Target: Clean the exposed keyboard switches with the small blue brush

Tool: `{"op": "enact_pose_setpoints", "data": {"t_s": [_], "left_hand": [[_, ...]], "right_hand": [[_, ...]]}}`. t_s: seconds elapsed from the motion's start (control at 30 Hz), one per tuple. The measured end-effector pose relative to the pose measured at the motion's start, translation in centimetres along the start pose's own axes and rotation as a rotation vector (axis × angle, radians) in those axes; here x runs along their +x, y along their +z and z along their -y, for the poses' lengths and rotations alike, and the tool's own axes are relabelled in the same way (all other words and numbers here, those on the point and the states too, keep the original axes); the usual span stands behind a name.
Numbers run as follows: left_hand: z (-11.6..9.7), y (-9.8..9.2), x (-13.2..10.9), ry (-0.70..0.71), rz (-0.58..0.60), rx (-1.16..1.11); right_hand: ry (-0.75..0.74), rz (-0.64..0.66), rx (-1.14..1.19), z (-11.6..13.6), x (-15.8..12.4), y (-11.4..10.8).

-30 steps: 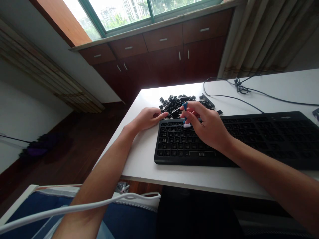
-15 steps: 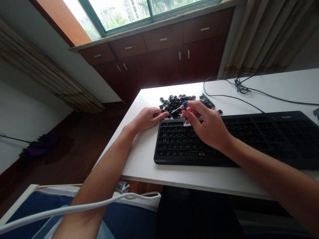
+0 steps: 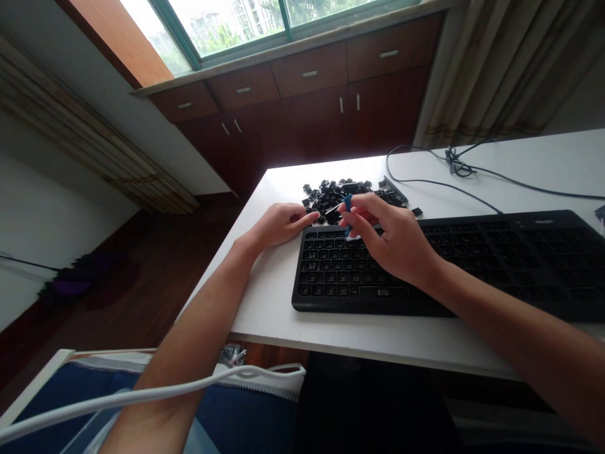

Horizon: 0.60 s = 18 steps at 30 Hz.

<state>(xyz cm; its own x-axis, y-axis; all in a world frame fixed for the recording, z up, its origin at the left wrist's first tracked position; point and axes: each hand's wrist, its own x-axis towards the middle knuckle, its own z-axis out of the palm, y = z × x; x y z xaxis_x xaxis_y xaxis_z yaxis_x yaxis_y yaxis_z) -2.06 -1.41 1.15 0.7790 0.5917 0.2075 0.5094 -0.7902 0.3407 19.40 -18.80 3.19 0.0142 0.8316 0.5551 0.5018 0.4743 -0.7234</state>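
A black keyboard [image 3: 454, 265] with its keycaps taken off lies on the white desk [image 3: 283, 302]. My right hand [image 3: 392, 239] is closed on a small blue-handled brush [image 3: 348, 205], whose white tip touches the keyboard's top-left rows. My left hand [image 3: 278, 224] rests on the desk at the keyboard's upper left corner, fingers curled loosely and pointing at that corner, with nothing visible in them. Just behind both hands sits a pile of loose black keycaps [image 3: 338, 192].
A black cable [image 3: 439, 183] loops across the desk behind the keyboard toward the right. Dark wooden cabinets [image 3: 312, 94] stand under the window beyond the desk. A white cord [image 3: 142, 394] crosses my lap near the desk's front edge.
My right hand has drifted slightly up and left with the brush along the top row of the keyboard. The left hand has stayed put.
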Motion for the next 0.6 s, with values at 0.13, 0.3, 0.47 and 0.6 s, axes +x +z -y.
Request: {"op": "enact_pose_setpoints", "data": {"t_s": [0.13,0.3,0.47,0.6], "left_hand": [[0.07,0.02,-0.01,0.007,-0.003,-0.003],[0.09,0.04,-0.02,0.015,-0.011,-0.004],[0.05,-0.02,-0.03,0.026,-0.020,-0.009],[0.01,-0.04,-0.02,0.037,-0.027,-0.012]], "right_hand": [[0.000,0.000,-0.011,-0.10,0.01,0.06],[-0.003,0.012,-0.025,-0.13,-0.07,0.04],[0.032,0.028,-0.035,0.07,-0.10,-0.04],[0.023,0.027,-0.049,0.07,0.00,-0.01]]}}
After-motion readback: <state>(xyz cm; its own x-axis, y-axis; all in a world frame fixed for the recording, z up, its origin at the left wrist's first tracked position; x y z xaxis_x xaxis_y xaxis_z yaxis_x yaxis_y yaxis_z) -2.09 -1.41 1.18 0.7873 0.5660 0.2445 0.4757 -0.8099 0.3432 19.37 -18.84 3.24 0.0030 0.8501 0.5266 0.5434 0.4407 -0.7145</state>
